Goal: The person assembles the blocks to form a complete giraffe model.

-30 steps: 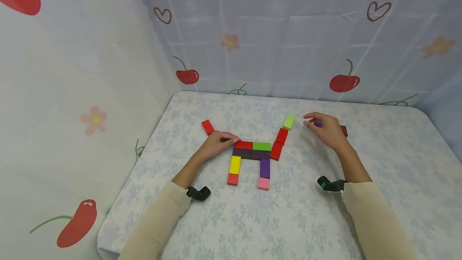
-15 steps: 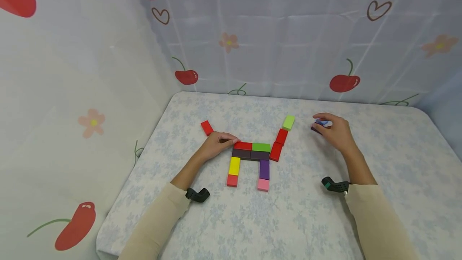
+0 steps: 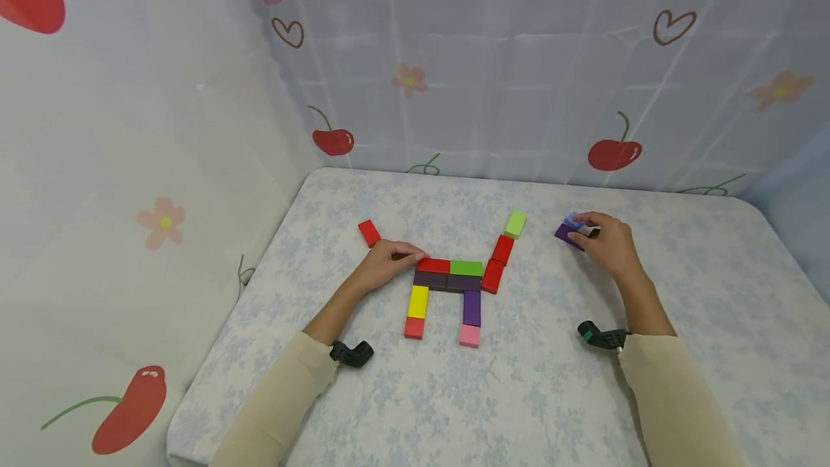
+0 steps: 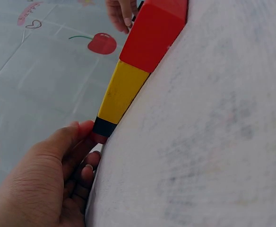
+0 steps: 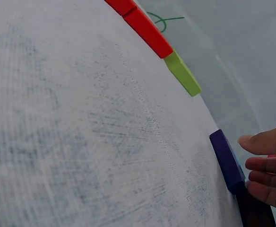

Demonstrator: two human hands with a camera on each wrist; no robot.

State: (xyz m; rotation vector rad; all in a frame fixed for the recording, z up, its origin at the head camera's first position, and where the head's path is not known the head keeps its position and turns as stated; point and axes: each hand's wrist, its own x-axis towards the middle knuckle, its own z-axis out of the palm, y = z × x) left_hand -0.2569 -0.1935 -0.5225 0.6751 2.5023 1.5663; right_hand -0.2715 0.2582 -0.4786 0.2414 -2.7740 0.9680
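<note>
My left hand (image 3: 387, 265) reaches to the left end of a flat figure of coloured blocks, its thumb and fingertips right at the corner of a red block (image 3: 432, 266). In the left wrist view these fingertips lie at the end of a dark block (image 4: 105, 126), below a yellow block (image 4: 124, 92). At the right, my right hand (image 3: 608, 242) is beside a purple block (image 3: 568, 235) and a light blue block (image 3: 572, 220). The right wrist view shows its thumb apart from the purple block and its fingers close to it. A dark block (image 5: 254, 208) lies partly behind those fingers.
A green block (image 3: 466, 268) and dark blocks (image 3: 463, 282) form the figure's middle. Red blocks (image 3: 493, 276) slant up to a light green block (image 3: 516, 224). A red block (image 3: 369, 233) lies beyond my left hand. Printed curtains stand behind the table (image 3: 519, 395).
My right hand has shifted slightly right, and its fingers have moved off the purple block. The light blue block now shows behind it. My left hand has stayed at the red block.
</note>
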